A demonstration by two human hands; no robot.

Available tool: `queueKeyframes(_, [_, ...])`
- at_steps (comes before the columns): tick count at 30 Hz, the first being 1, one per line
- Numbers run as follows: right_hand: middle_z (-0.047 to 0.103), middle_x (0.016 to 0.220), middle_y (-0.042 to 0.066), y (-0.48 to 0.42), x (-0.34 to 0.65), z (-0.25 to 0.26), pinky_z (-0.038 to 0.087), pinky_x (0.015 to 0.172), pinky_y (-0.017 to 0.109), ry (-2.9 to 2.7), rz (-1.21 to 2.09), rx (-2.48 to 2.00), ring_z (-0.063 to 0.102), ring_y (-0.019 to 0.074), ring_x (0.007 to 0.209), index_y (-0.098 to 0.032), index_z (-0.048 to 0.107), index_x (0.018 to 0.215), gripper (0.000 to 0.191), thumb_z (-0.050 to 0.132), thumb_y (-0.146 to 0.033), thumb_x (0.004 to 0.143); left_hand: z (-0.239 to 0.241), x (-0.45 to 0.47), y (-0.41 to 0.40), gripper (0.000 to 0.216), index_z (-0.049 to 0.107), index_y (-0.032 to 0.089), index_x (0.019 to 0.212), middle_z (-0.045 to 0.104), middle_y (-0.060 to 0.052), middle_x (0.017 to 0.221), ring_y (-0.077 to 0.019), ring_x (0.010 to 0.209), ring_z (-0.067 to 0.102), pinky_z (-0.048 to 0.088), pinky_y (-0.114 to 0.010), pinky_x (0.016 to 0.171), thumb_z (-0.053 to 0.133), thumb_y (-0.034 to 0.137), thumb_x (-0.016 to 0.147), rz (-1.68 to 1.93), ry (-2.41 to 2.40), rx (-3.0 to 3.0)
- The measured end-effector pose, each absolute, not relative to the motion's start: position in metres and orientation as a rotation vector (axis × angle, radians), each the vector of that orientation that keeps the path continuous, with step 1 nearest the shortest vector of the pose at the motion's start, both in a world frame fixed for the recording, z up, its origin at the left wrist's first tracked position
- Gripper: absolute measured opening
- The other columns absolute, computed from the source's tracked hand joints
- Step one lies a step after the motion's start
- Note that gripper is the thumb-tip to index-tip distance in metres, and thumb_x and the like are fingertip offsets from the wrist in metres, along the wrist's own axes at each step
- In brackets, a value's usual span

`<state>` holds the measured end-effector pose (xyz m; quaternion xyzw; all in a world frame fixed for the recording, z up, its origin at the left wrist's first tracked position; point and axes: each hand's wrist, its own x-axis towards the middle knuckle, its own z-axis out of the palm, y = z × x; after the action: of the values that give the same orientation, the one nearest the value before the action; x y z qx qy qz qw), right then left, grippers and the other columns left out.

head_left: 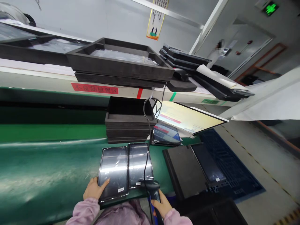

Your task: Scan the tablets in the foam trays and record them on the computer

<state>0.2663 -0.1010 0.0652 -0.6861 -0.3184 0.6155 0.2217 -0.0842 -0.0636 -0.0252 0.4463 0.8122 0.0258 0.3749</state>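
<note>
The wrists run out of the bottom edge, so only the hands and pink sleeves show. The right hand (pixel 161 204) is partly covered by the scanner's handle, and its fingertips cannot be seen. The small white label at the near end of the left tablet is too small to read, and the red sign on the shelf edge is blurred.

Beyond the hands, a stack of dark foam trays (pixel 128 120) stands on the green belt (pixel 47 168), with a lit screen (pixel 187 118) tilted to its right and a smaller device lying under it. The scanner's black cable (pixel 148 137) rises from the handle, crosses the right tablet and loops up in front of the stack. To the right of the right hand lies a flat black pad (pixel 185 170) with another dark panel on it. Overhead, a shelf carries a wide black tray (pixel 119 61) and more trays piled further right.

The left hand (pixel 93 189) rests open on the near left corner of the left tablet (pixel 114 172), thumb lying on the glass, fingers along its edge. The right tablet (pixel 139 164) lies touching it, side by side. The right hand is wrapped closed around the grip of the scanner (pixel 151 187), whose head sits just above the near end of the right tablet.
</note>
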Motion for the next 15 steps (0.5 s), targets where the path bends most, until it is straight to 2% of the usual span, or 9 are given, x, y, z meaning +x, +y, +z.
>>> queueKeyframes(10, [0.05,0.069,-0.006,-0.1022,0.2615,0.0628,0.033,0.04,0.024,-0.925,1.651,-1.855,0.044,0.0058,0.038,-0.015,0.041,0.115,0.06,0.06,-0.036,0.062,-0.0278,-0.0822,-0.0666,0.086,0.048,0.01,0.115,0.05,-0.019,0.118,-0.0372,0.117,0.051,0.036,-0.047,0.106,0.028,0.08,0.07,0.095,2.08,1.149])
queueKeyframes(15, [0.048,0.068,-0.007,-0.1004,0.259,0.0637,0.037,0.042,0.025,-0.94,1.655,-1.887,0.041,0.0057,0.038,-0.014,0.039,0.118,0.064,0.06,-0.035,0.062,-0.0283,-0.0821,-0.0669,0.082,0.05,0.011,0.109,0.05,-0.019,0.116,-0.0375,0.116,0.052,0.037,-0.048,0.106,0.029,0.08,0.07,0.113,2.073,1.155])
